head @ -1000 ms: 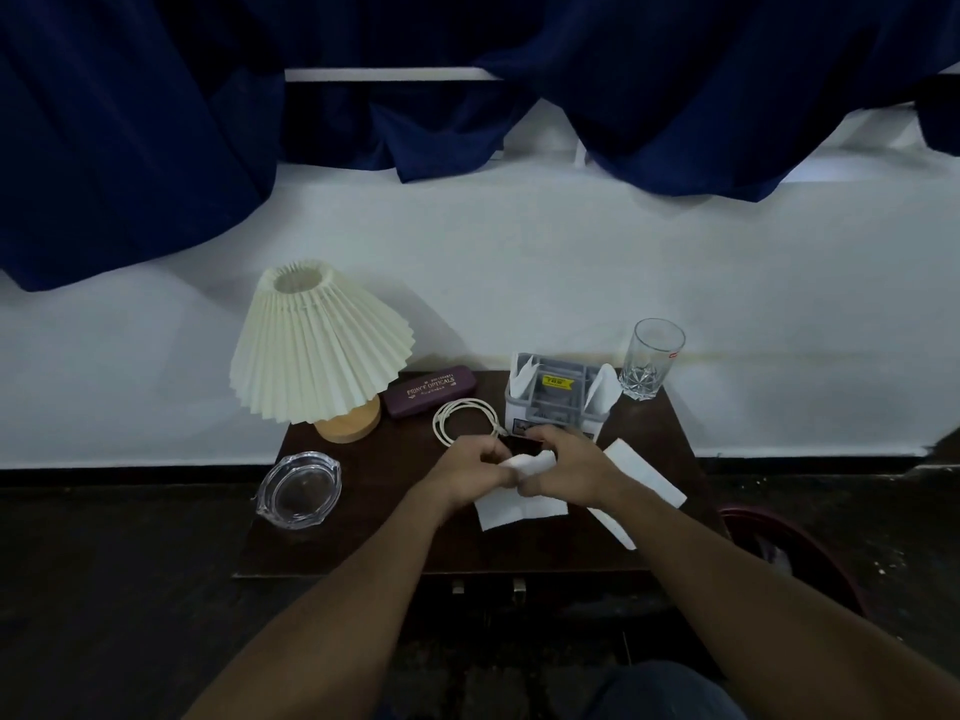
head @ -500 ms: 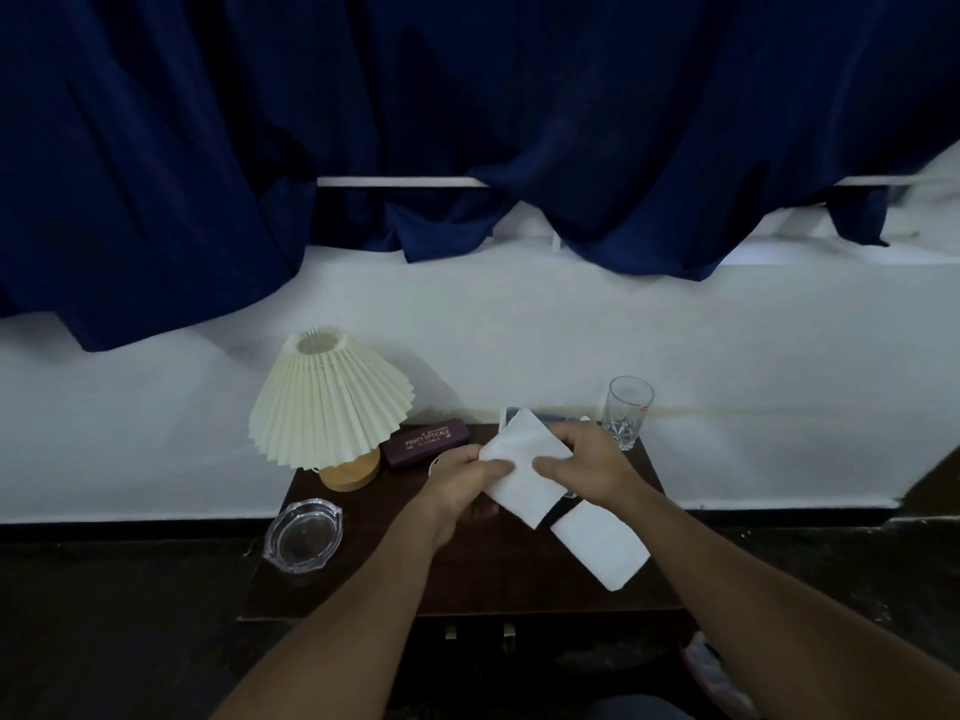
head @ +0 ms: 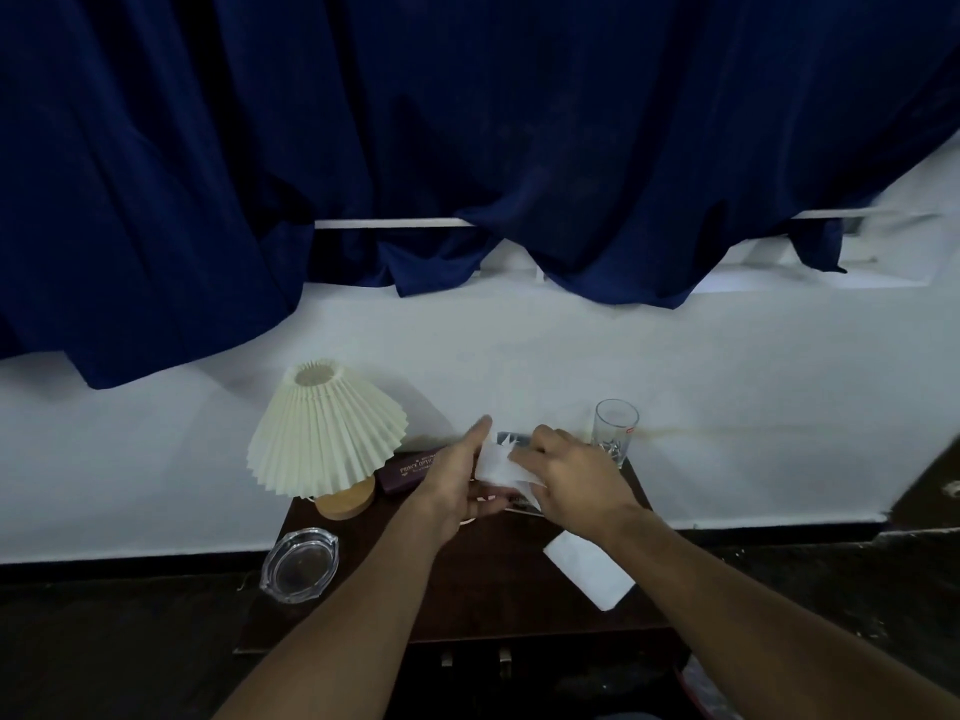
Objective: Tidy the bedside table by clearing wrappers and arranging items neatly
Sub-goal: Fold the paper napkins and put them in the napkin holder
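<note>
A white paper (head: 496,462) is held above the tabletop (head: 498,579) by the left hand (head: 462,483) and right hand (head: 569,478), each grip seemingly closed on it.

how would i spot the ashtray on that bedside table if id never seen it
Find the dark wooden bedside table under the blue curtain, then its front left corner, in front of the pleated cream lamp. The ashtray overhangs the edge there: clear, thick-walled glass, low and wide, unlike the tall tumbler at the back right.

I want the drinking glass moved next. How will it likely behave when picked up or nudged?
The drinking glass looks clear, smooth-walled, probably slippery and breakable. It stands tall and narrow at the table's back right corner, so a sideways nudge might tip it.
</note>
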